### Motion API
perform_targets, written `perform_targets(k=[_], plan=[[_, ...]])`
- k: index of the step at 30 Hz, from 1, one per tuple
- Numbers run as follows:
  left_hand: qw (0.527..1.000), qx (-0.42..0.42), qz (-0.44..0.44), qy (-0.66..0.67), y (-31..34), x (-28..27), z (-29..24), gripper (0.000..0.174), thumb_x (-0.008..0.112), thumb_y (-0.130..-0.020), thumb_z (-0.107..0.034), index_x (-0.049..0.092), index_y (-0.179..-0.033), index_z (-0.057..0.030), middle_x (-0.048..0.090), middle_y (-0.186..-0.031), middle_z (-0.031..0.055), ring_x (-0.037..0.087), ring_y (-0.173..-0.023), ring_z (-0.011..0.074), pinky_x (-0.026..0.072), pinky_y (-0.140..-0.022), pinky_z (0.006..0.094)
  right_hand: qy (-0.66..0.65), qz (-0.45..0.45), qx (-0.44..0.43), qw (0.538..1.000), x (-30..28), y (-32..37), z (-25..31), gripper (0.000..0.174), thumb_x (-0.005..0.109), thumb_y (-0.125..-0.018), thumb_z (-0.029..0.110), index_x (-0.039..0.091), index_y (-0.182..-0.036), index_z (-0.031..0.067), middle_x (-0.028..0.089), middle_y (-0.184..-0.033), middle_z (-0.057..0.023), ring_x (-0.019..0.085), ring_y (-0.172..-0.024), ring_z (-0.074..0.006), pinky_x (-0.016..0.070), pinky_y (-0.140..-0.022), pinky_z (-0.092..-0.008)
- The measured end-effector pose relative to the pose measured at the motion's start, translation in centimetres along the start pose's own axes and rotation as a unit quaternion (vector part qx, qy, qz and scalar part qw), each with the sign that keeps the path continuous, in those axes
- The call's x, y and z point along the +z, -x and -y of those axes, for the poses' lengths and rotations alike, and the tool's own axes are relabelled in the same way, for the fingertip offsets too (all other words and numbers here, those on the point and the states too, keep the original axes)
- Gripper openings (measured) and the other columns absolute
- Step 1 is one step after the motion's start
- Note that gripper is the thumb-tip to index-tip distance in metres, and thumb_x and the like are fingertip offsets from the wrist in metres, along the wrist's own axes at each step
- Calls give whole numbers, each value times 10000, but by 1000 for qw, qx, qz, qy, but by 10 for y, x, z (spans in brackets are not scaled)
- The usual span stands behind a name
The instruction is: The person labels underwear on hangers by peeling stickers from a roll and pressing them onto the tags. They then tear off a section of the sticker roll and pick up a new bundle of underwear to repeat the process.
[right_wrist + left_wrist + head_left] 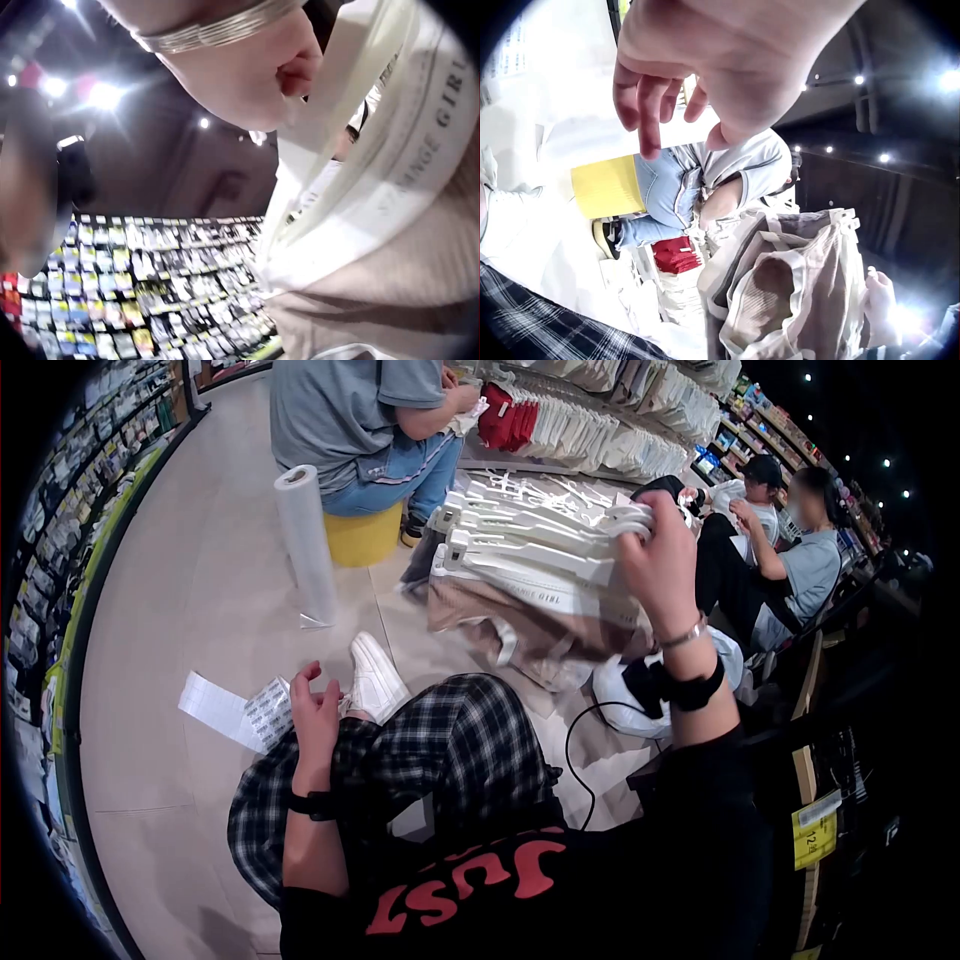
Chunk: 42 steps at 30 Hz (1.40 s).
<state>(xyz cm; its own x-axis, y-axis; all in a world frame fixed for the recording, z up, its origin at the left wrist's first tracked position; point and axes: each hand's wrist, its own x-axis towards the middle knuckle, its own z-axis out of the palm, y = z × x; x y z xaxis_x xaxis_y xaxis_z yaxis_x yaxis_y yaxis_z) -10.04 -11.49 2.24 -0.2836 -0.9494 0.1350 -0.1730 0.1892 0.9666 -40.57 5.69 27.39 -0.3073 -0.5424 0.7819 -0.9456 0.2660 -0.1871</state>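
Far left, a roll of plastic (305, 540) stands upright on the floor (200, 610), well apart from both hands. Moving in, a label strip (235, 712) hangs over the knee of the checked trouser leg (450, 740). Its long side runs out to the left, and its near end is just beside the left hand (315, 710). That hand rests on the knee. The wrist view shows its fingers (649, 112) loosely curled and a little apart, pinching nothing. Whether a fingertip touches the paper, I cannot tell. A white shoe (375, 678) sits just to its right.

Across to the middle, and the hanger bundle (520, 560) is up in the air, clear of the lap. Its long axis runs left to right, climbing slightly. The free ends point left, and the other end is buried in the right hand (655, 555). From the left hand, the bundle lies up and to the right, well apart, so the right hand is plainly the nearer one.

The bundle is a tight stack of white plastic hangers with lettering along the bars. Brown cloth (500, 625) sags beneath it. The right hand's fingers (640, 518) are curled over the end of the stack and pressed together, gripping it firmly.
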Motion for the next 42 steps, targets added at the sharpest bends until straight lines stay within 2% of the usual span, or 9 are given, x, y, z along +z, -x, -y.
perform_targets(k=[8,11,15,18,24,33,36,37,42], plan=[[997,79,-3,-16,6,-3,-3,324,593,-805,-112,515,-1106,-21,537,-1046,107,540,-657,149,455,-637,268,97,-60,-162,980,1,-56,-32,246,578,-697,39,500,-929,62,559,-738,-150,568,-694,-342,456,-642,-412],[998,61,-8,-22,5,-6,-3,290,596,-799,-102,532,-1071,-24,540,-1034,101,526,-662,147,451,-630,266,78,-93,-110,986,-10,-66,-54,228,593,-705,64,546,-928,57,567,-707,-149,574,-700,-342,457,-656,-413],[997,77,-5,-13,4,-4,0,270,594,-799,-98,542,-1053,-24,545,-1014,95,523,-665,147,449,-627,264,161,40,-20,986,-16,-53,-79,173,584,-727,90,591,-894,43,601,-705,-159,586,-707,-341,459,-674,-418],[996,91,-3,-20,4,-1,6,277,598,-797,-102,543,-1057,-24,550,-1009,89,521,-666,143,447,-621,263,168,-19,5,986,-30,-39,-86,178,573,-729,69,586,-905,38,605,-736,-168,592,-732,-342,462,-673,-409],[997,22,55,56,10,2,-13,302,587,-809,-56,518,-1100,-17,551,-1030,67,523,-677,94,434,-621,220,106,99,-96,985,-51,1,-39,208,538,-719,13,574,-923,3,600,-788,-221,585,-762,-376,473,-689,-426],[997,8,74,23,12,5,-8,305,567,-822,-52,510,-1118,-6,565,-1016,75,557,-686,97,453,-632,221,62,157,68,983,-85,-2,-49,223,451,-802,-29,560,-989,25,574,-697,-42,530,-506,-95,408,-417,-231],[997,9,75,-5,11,10,-1,295,567,-824,-69,521,-1108,-7,584,-994,82,576,-696,113,464,-637,234,90,138,73,984,-83,-5,-75,253,436,-794,-32,568,-996,43,570,-702,-44,537,-497,-102,417,-427,-231],[997,9,75,-18,11,11,3,292,568,-824,-75,526,-1104,-8,590,-985,84,582,-699,118,467,-639,239,79,138,107,982,-81,-6,-72,205,524,-756,22,550,-959,12,610,-760,-212,599,-737,-369,473,-651,-402],[996,3,84,-28,10,14,12,293,580,-812,-91,536,-1090,-10,591,-964,88,589,-704,135,475,-636,256,74,223,175,956,-41,5,-119,243,497,-772,-5,544,-1006,39,589,-690,-204,621,-655,-304,476,-587,-365]])
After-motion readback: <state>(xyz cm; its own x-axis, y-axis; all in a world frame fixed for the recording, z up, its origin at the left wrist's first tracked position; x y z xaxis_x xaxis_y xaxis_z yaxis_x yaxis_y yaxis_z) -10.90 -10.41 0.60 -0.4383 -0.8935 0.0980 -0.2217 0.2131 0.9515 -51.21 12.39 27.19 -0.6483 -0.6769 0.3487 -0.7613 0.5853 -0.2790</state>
